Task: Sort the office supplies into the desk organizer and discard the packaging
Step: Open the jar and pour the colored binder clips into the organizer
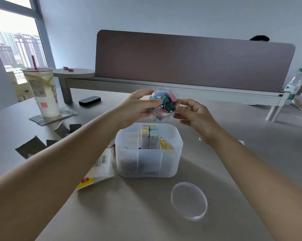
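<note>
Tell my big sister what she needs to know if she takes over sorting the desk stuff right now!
Left hand: grips the clear tub of binder clips, held above the desk organizer, mouth tipped towards the camera.
Right hand: steadies the tub's other side with its fingertips.
Done: the tub's lid is off and lies on the table in front of the organizer. Sticky-note packs stand in the middle compartment, and a yellow item sits in the right one.
Left: tip the clips into a compartment, then throw away the tub, the lid, the plastic packet and the dark cardboard scraps.

Grey desk [233, 171], mauve partition [190, 61], bright window [12, 40] (city view)
</note>
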### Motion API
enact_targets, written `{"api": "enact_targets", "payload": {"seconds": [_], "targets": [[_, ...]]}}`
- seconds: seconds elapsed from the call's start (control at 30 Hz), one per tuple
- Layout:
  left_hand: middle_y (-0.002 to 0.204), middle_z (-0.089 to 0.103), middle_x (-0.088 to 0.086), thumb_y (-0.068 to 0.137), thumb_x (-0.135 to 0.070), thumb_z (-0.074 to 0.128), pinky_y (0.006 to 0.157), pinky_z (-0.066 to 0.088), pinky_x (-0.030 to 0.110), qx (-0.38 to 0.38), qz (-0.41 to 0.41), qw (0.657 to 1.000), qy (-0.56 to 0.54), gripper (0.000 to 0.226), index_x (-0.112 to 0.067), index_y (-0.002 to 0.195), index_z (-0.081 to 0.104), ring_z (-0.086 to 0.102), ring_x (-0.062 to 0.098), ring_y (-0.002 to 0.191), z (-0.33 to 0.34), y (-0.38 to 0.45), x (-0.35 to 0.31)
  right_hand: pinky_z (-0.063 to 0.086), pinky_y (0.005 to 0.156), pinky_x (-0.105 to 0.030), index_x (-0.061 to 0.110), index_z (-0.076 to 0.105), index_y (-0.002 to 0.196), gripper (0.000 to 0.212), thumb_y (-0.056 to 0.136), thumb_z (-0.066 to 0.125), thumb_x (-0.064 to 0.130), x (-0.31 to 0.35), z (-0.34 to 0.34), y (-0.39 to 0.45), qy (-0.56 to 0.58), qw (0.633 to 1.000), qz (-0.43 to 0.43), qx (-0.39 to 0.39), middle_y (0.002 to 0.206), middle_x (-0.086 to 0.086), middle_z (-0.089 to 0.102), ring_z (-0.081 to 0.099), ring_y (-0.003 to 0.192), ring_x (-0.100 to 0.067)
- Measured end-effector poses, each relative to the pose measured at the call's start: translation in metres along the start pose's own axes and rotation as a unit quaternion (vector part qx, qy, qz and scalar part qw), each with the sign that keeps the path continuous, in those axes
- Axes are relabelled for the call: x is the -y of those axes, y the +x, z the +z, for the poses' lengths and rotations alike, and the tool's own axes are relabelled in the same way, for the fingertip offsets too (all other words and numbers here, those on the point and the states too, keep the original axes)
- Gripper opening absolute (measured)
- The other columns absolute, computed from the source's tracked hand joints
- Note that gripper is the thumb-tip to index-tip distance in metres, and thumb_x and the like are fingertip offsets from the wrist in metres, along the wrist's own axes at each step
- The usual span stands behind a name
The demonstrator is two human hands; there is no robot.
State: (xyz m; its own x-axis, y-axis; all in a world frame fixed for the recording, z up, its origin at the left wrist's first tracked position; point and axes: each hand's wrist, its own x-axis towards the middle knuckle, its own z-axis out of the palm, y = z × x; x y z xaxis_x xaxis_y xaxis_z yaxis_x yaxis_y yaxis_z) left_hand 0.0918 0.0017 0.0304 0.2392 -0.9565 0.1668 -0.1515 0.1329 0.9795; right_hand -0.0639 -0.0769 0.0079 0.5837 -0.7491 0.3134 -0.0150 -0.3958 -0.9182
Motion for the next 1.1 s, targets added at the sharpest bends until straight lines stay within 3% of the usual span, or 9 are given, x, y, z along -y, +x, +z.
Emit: {"api": "enact_targets", "payload": {"seconds": [0.1,0.2,0.33,0.53,0.6,0.7,0.83,1.0,1.1], "targets": [[0.102,0.058,0.007,0.084,-0.014,0.057,0.073,0.053,0.016,-0.013,0.005,1.0,0.016,0.037,-0.014,0.119,0.047,0.06,0.013,0.087,-0.001,0.011,0.006,0.044,0.081,-0.025,0.023,0.052,0.112,0.023,0.09,0.049,0.023,-0.007,-0.002,0.007,-0.012,1.0,0.008,0.0,0.099,0.003,0.059,0.057,0.09,-0.012],[0.106,0.058,0.013,0.082,-0.012,0.059,0.083,0.054,0.027,-0.016,0.007,0.999,0.05,0.046,-0.012,0.125,0.044,0.061,0.022,0.098,-0.002,0.02,0.014,0.044,0.083,-0.028,0.024,0.05,0.112,0.022,0.09,0.05,0.022,-0.014,-0.002,0.013,-0.019,1.0,0.018,0.005,0.104,0.001,0.058,0.056,0.096,-0.016],[0.098,0.058,0.011,0.08,-0.009,0.06,0.094,0.049,0.038,-0.014,0.008,0.997,0.074,0.049,-0.013,0.127,0.044,0.058,0.027,0.104,-0.002,0.029,0.02,0.045,0.084,-0.03,0.029,0.05,0.106,0.021,0.088,0.053,0.018,-0.024,-0.002,0.02,-0.019,1.0,0.021,0.002,0.109,0.0,0.058,0.055,0.104,-0.019],[0.086,0.052,-0.002,0.082,-0.011,0.059,0.085,0.049,0.033,0.004,0.015,0.996,0.088,0.047,-0.019,0.125,0.044,0.056,0.014,0.087,-0.006,0.04,0.029,0.048,0.083,-0.027,0.029,0.049,0.106,0.027,0.086,0.055,0.011,-0.037,0.003,0.026,0.002,0.999,0.029,0.011,0.101,0.004,0.057,0.059,0.084,-0.01],[0.088,0.049,-0.003,0.081,-0.007,0.06,0.082,0.051,0.03,0.011,0.02,0.996,0.087,0.048,-0.02,0.124,0.044,0.055,0.014,0.089,-0.006,0.042,0.033,0.048,0.086,-0.031,0.031,0.049,0.104,0.029,0.085,0.057,0.011,-0.04,0.005,0.025,0.002,1.0,0.028,0.012,0.1,0.01,0.056,0.057,0.091,-0.01],[0.092,0.048,-0.003,0.079,-0.005,0.061,0.07,0.054,0.017,0.019,0.028,0.997,0.071,0.045,-0.026,0.116,0.045,0.055,0.013,0.09,-0.008,0.042,0.039,0.042,0.09,-0.03,0.032,0.047,0.112,0.041,0.08,0.062,0.011,-0.045,0.005,0.02,-0.02,0.999,0.022,0.024,0.113,0.007,0.054,0.048,0.109,-0.013],[0.097,0.048,-0.002,0.077,-0.002,0.062,0.068,0.053,0.014,0.024,0.039,0.997,0.058,0.047,-0.029,0.112,0.045,0.054,0.016,0.096,-0.01,0.041,0.041,0.041,0.077,-0.016,0.026,0.036,0.129,0.063,0.076,0.066,0.01,-0.048,0.006,0.016,-0.037,0.998,0.02,0.041,0.124,0.001,0.05,0.05,0.106,-0.012],[0.109,0.045,-0.002,0.077,-0.003,0.063,0.074,0.051,0.018,0.022,0.066,0.993,0.1,0.049,-0.03,0.114,0.044,0.05,0.018,0.106,-0.008,0.035,0.037,0.044,0.093,-0.034,0.026,0.036,0.128,0.061,0.077,0.065,0.008,-0.049,0.01,0.013,-0.038,0.999,0.011,0.021,0.117,0.001,0.054,0.051,0.108,-0.016],[0.105,0.046,-0.001,0.073,0.0,0.065,0.067,0.051,0.01,0.025,0.078,0.99,0.115,0.059,-0.021,0.124,0.044,0.057,0.012,0.087,-0.006,0.03,0.034,0.046,0.09,-0.032,0.031,0.039,0.119,0.054,0.078,0.064,0.008,-0.049,0.01,0.012,-0.019,1.0,0.0,0.013,0.104,0.009,0.056,0.054,0.099,-0.01]]}}
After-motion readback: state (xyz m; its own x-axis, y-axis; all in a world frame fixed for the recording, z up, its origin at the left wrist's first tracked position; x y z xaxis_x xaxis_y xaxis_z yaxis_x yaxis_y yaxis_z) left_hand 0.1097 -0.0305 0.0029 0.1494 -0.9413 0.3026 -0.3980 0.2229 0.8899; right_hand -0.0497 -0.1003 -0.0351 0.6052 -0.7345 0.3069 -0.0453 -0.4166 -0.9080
